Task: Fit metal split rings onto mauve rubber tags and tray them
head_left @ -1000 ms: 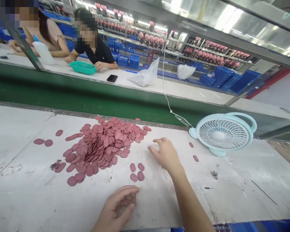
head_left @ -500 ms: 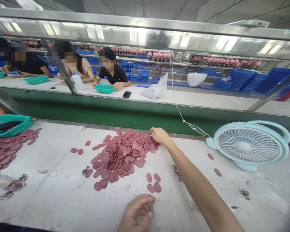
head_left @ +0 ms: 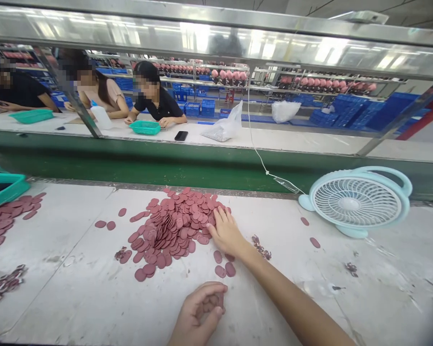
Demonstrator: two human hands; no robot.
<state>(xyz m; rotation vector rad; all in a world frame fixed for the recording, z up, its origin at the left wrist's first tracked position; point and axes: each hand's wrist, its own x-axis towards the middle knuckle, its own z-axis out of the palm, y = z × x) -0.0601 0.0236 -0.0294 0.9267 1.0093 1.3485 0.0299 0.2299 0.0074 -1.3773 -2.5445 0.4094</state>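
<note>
A heap of dark red oval flat pieces lies on the white worktop. My right hand rests palm down at the heap's right edge, its fingers stretched out over some pieces. Several loose ovals lie just below this hand, one partly covered by it. Nearer to me, my left hand is held with its fingers curled toward the thumb. Something thin may be between its fingertips, but I cannot make it out.
At right stands a light blue fan with a white cord. Dark scraps lie beside my right forearm. A green basket and more ovals are at left. Beyond the green channel, people sit at another bench with a phone.
My right hand has come back from the heap's far right edge toward me and flattened onto the pieces. My left hand stays curled in about the same place. The view has shifted slightly.
</note>
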